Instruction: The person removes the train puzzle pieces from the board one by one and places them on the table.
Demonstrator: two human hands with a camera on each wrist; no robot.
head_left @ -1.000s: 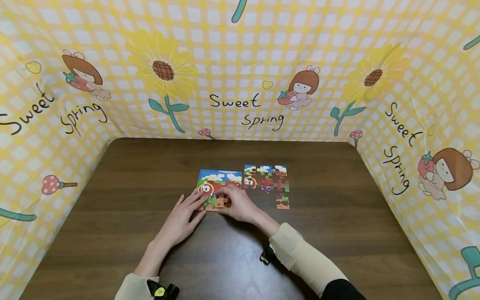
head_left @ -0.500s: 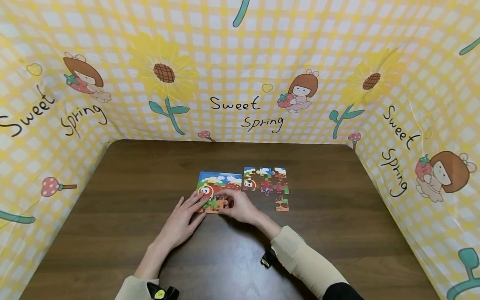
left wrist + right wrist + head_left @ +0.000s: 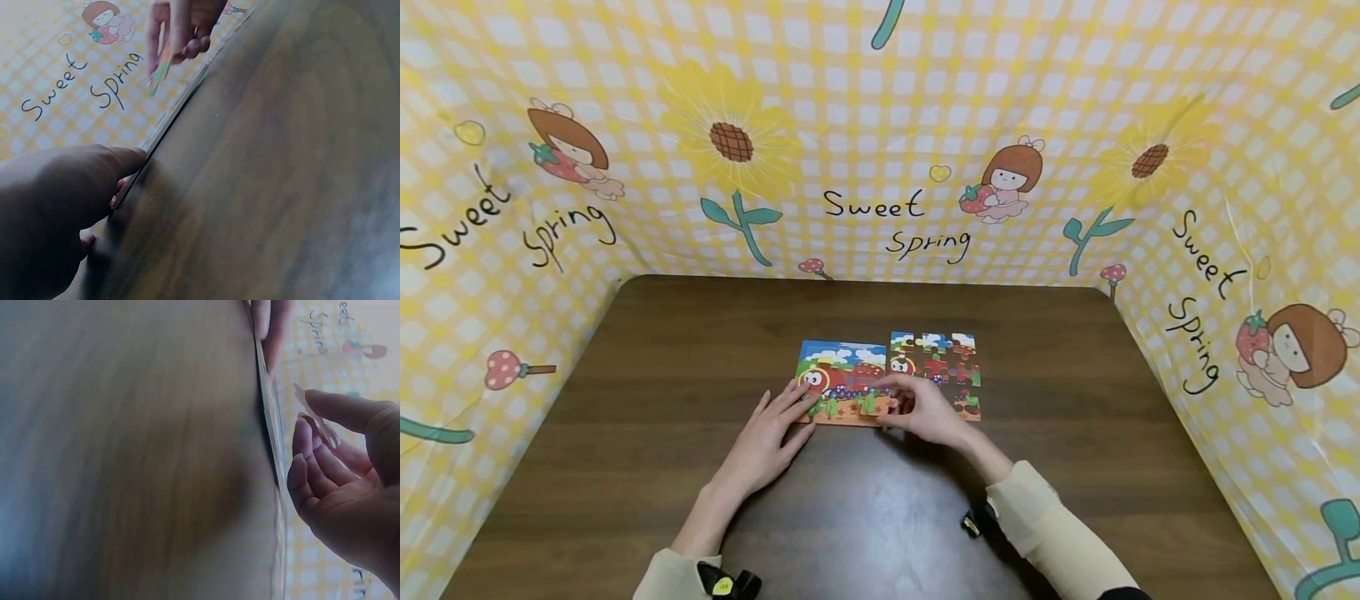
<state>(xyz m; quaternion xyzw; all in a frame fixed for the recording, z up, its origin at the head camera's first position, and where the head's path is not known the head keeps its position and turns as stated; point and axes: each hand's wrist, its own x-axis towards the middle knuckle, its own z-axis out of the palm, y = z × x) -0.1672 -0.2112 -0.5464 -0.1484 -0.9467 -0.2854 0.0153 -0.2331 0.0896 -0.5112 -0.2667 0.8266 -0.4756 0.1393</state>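
A colourful cartoon picture puzzle board lies flat on the table. My left hand rests on its lower left corner, fingers extended, with the thumb at the near edge. Just above the board's lower right part, my right hand pinches a green and orange puzzle piece between thumb and fingers. In the left wrist view this puzzle piece is raised and tilted. The right wrist view shows the held puzzle piece nearly edge-on. Several loose puzzle pieces lie right of the board, partly behind the right hand.
The dark wooden table extends around the board. A yellow checked cloth with flowers and lettering forms walls at the back and both sides. Black wrist cameras are worn on both forearms.
My right hand has moved right with the puzzle piece, from the board's lower middle to its lower right part. My left hand has stayed on the board's corner.
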